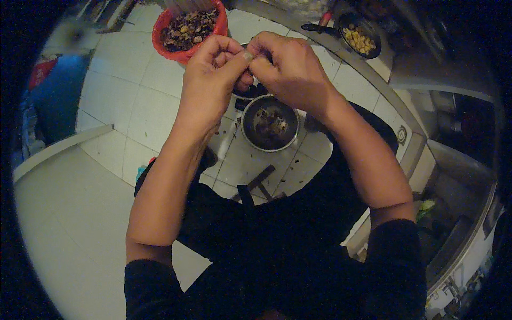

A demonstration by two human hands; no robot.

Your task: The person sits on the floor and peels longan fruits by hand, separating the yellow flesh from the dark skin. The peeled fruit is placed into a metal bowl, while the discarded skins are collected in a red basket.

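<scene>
My left hand (pixel 216 68) and my right hand (pixel 284 66) meet at the fingertips above the floor. Between the thumbs and fingers is a small pale thing, too small and blurred to name; which hand grips it is unclear. Just below them on the tiles stands a round metal pot (pixel 270 123) with dark scraps and some liquid or residue inside. Partly hidden behind my hands, a second dark vessel (pixel 250 92) holds dark pieces. A red plastic basin (pixel 155 38), beyond my left hand, is heaped with brown and yellowish shells or peelings.
At the upper right, a black-handled pan (pixel 376 51) holds yellow chunks on a ledge. Dark scraps lie scattered on the tiled floor (pixel 150 100). A small wooden stool or frame (pixel 262 180) is between my legs. A low pale wall edge (pixel 64 140) runs at the left.
</scene>
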